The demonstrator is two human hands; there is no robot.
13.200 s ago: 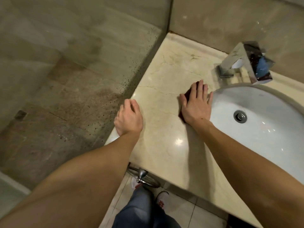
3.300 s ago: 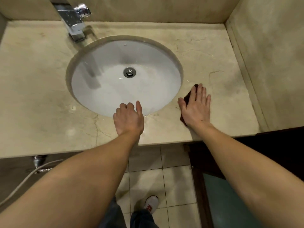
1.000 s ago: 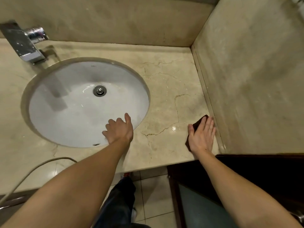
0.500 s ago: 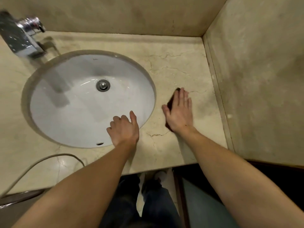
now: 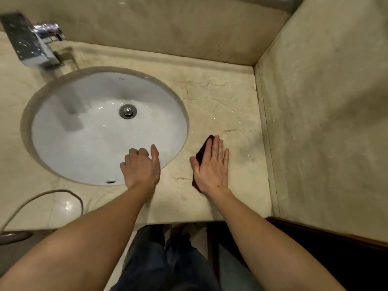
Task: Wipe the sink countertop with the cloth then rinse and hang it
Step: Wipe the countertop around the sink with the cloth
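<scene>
1. Two bare hands are down on the countertop (image 5: pixel 226 97), which is pale stone with thin cracks.
2. The right hand (image 5: pixel 212 166) lies flat with its fingers straight and close together. It presses on the cloth (image 5: pixel 202 153) and does not grab it.
3. The cloth is dark and small. Most of it hides under the palm and fingers. Only its left edge and top corner peek out.
4. Cloth and hand sit between the sink (image 5: pixel 84 148) and the side wall (image 5: pixel 327 122), near the front edge.
5. The left hand (image 5: pixel 141 168) rests on the sink's front rim. Its fingers curl over the edge and hold nothing.
6. The tap (image 5: pixel 31 45) stands at the back left.
</scene>
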